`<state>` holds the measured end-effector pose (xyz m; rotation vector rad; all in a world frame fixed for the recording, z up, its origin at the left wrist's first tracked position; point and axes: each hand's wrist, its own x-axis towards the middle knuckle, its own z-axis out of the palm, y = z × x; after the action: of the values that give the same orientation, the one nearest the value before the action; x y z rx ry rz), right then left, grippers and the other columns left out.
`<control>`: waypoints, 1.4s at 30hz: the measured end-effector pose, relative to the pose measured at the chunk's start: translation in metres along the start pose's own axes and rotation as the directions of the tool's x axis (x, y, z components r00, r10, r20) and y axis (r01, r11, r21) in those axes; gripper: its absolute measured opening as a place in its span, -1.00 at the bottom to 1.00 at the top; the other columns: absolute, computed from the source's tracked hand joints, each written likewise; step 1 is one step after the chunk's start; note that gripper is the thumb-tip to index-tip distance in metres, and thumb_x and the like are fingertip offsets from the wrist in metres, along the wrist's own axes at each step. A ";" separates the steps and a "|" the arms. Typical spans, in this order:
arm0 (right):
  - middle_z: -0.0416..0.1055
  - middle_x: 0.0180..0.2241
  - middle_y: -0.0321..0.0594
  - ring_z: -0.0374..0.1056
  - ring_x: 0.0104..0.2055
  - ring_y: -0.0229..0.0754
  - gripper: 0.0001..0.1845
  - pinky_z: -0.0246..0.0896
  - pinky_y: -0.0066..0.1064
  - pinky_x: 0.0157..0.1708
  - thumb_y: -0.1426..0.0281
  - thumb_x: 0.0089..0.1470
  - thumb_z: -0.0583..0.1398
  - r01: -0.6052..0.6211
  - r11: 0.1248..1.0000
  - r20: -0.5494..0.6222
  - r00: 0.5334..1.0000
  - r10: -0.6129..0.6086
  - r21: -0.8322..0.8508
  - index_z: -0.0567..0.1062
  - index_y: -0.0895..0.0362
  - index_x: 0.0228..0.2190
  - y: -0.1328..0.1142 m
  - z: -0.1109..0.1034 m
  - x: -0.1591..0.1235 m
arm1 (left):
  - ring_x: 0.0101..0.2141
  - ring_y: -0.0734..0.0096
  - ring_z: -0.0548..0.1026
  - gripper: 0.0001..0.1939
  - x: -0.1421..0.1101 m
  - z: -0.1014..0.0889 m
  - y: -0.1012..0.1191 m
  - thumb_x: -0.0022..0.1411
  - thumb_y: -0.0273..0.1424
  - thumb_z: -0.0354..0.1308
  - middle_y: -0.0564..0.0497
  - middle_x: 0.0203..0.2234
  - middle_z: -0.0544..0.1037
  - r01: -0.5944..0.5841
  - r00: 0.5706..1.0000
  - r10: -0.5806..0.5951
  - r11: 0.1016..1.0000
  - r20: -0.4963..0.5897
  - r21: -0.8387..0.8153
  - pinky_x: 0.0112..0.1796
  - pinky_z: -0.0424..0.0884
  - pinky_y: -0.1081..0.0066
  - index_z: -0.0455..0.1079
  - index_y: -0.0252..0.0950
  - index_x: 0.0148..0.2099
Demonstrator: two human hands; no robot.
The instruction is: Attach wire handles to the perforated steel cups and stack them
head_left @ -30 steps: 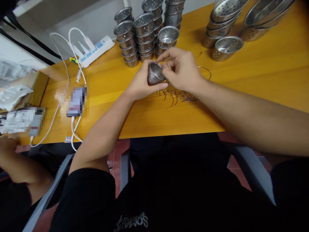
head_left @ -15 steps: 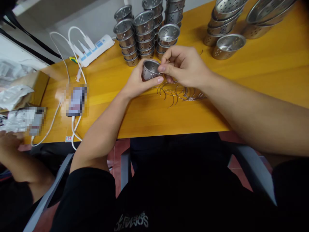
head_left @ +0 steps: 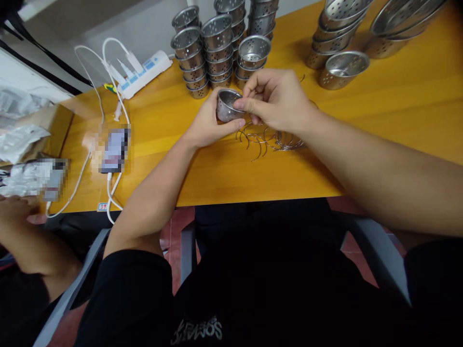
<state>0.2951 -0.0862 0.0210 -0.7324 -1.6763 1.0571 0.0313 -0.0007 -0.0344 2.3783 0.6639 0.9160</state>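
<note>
My left hand (head_left: 210, 123) is wrapped round a small perforated metal cup (head_left: 227, 108), tilted with its mouth toward my right hand. The fingers of my right hand (head_left: 273, 101) are pinched at the cup's right rim, the thumb reaching over its mouth. What that pinch holds, if anything, is hidden. Under and beside my right hand lies a loose heap of curved metal wires (head_left: 265, 142) on the table. Behind my hands stand tall stacks of the same kind of perforated cups (head_left: 219, 53).
On the wooden table (head_left: 224, 180), larger perforated cups (head_left: 342, 72) stand at the back right. A power strip (head_left: 146, 74), white cables and a phone (head_left: 115, 150) lie to the left. At the far left, another person's arm (head_left: 32, 241) rests near plastic bags (head_left: 23, 142).
The cup in my left hand has shifted slightly right and turned a little. My right thumb has moved slightly left, further over the cup's mouth.
</note>
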 end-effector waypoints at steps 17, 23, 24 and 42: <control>0.70 0.06 -0.07 0.50 -0.22 -0.07 -0.43 0.58 -0.13 -0.20 -0.31 0.61 0.54 0.174 0.901 -0.039 0.978 -0.206 -0.397 0.76 -0.09 0.06 0.016 -0.018 -0.002 | 0.35 -0.11 0.76 0.13 0.000 -0.001 -0.014 0.30 0.61 0.56 -0.16 0.37 0.72 0.051 0.991 -0.060 0.996 -0.117 -0.078 0.45 0.69 -0.12 0.39 0.00 0.53; 0.68 0.25 -0.05 0.61 -0.06 0.05 -0.34 0.75 -0.03 -0.05 -0.45 0.51 0.52 0.168 0.901 0.057 0.986 -0.159 -0.399 0.81 -0.18 0.11 0.021 -0.019 -0.005 | 0.24 -0.05 0.75 0.11 0.000 -0.002 -0.022 0.27 0.62 0.57 -0.08 0.32 0.73 -0.026 0.989 0.012 0.995 -0.147 -0.096 0.36 0.76 -0.16 0.37 0.14 0.54; 0.68 0.26 -0.08 0.61 -0.02 0.07 -0.34 0.77 -0.03 -0.04 -0.45 0.48 0.55 0.151 0.910 0.057 0.989 -0.140 -0.387 0.81 -0.20 0.11 0.022 -0.018 -0.006 | 0.27 -0.07 0.74 0.13 -0.001 -0.003 -0.021 0.29 0.65 0.52 -0.11 0.34 0.71 -0.025 0.991 0.014 0.997 -0.133 -0.078 0.38 0.74 -0.16 0.36 0.11 0.56; 0.73 0.04 -0.20 0.42 0.38 0.28 -0.20 0.56 0.15 0.42 -0.15 0.00 0.86 -0.013 0.981 0.042 0.999 0.021 -0.193 0.71 -0.32 0.13 -0.013 -0.011 -0.007 | 0.56 -0.27 0.69 0.34 -0.006 0.006 -0.007 0.35 0.54 0.59 -0.34 0.58 0.54 0.044 0.999 -0.044 0.999 0.016 -0.013 0.57 0.68 -0.15 0.12 -0.10 0.75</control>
<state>0.3079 -0.0943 0.0317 -0.8544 -1.8315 0.9366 0.0298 -0.0011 -0.0456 2.3473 0.6988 0.8804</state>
